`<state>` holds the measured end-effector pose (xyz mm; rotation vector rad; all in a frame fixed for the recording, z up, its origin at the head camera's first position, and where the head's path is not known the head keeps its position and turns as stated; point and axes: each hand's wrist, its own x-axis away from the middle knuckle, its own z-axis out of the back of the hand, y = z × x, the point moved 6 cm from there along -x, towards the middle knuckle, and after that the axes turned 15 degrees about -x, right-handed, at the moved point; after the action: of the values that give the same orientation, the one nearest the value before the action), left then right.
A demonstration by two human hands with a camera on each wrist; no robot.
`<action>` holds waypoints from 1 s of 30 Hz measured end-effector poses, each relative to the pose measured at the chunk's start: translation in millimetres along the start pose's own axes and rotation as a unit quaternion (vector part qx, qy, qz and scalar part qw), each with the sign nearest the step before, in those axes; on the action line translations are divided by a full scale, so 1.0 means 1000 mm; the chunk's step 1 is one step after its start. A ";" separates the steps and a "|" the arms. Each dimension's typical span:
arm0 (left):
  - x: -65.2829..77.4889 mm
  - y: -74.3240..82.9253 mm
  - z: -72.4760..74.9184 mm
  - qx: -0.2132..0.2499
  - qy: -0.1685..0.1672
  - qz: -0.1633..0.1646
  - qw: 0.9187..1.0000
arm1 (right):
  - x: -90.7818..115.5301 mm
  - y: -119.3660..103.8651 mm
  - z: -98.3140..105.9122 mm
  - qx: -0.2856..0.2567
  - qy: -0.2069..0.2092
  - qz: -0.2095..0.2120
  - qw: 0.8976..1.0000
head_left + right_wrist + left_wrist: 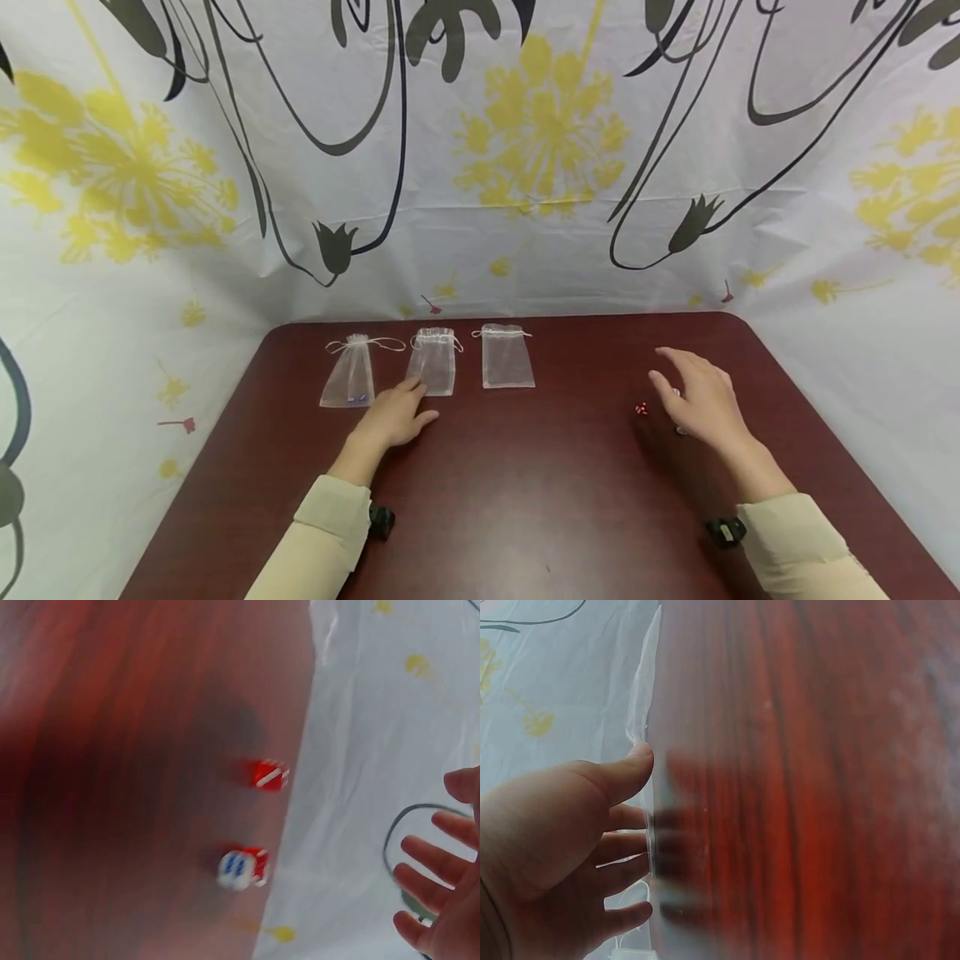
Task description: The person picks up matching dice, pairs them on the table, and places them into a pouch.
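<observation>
Three sheer white drawstring bags lie in a row near the far edge: a left bag (349, 375) with small blue dice (358, 398) inside, a middle bag (442, 367), and a right bag (507, 358). My left hand (393, 417) reaches to the lower left corner of the middle bag, its fingertips on or just over it, with nothing gripped. On the right, my right hand (705, 400) hovers with fingers spread, holding nothing. Below it are a red die (641, 408) and, in the right wrist view, a white die with blue pips (236, 870) against another red die (261, 865).
The dark red-brown table (525, 483) has rounded far corners. A white cloth (510, 275) with grey and yellow plant prints hangs behind and at both sides. Each wrist wears a small black device, such as the left one (382, 522).
</observation>
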<state>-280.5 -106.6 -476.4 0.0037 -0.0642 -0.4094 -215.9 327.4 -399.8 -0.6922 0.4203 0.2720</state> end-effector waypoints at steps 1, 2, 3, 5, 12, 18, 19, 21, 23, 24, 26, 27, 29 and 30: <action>0.000 0.000 0.001 0.002 0.000 0.000 1.000 | 0.001 0.003 0.000 0.000 -0.003 0.002 1.000; 0.000 0.000 0.001 0.002 -0.001 0.001 1.000 | 0.002 0.007 0.000 0.000 -0.005 0.005 1.000; 0.000 -0.001 0.001 0.004 -0.004 0.003 1.000 | 0.003 0.010 -0.001 0.002 -0.007 0.007 1.000; 0.001 -0.001 0.002 0.007 -0.004 0.004 1.000 | 0.006 0.018 -0.003 0.005 -0.010 0.012 1.000; 0.001 -0.004 0.006 0.010 0.001 0.006 1.000 | 0.012 0.042 -0.019 0.036 -0.052 0.024 0.998; 0.000 -0.005 0.005 0.008 0.006 0.007 1.000 | 0.012 0.048 -0.029 0.052 -0.102 0.030 0.993; 0.001 -0.005 0.004 0.008 0.005 0.007 1.000 | 0.012 0.048 -0.030 0.054 -0.107 0.033 0.992; 0.001 -0.004 0.001 0.009 -0.001 0.008 1.000 | 0.013 0.047 -0.031 0.059 -0.115 0.037 0.991; 0.002 -0.003 -0.001 0.013 0.000 0.004 1.000 | 0.015 0.048 -0.033 0.063 -0.119 0.039 0.990; 0.002 -0.002 -0.001 0.014 0.000 0.002 1.000 | 0.016 0.048 -0.033 0.065 -0.122 0.039 0.990; 0.003 -0.001 -0.002 0.017 -0.004 0.000 1.000 | 0.018 0.049 -0.035 0.067 -0.126 0.038 0.989; 0.004 0.000 -0.002 0.019 -0.005 -0.001 1.000 | 0.019 0.050 -0.036 0.066 -0.130 0.039 0.989; 0.005 0.000 -0.002 0.020 -0.003 -0.001 1.000 | 0.019 0.049 -0.039 0.062 -0.141 0.040 0.987; 0.005 0.000 -0.002 0.021 -0.002 0.001 1.000 | 0.019 0.049 -0.040 0.060 -0.146 0.041 0.987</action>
<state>-275.5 -109.1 -478.1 0.0441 -0.0760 -0.4063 -228.9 339.1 -464.0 -0.5083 0.1843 0.4172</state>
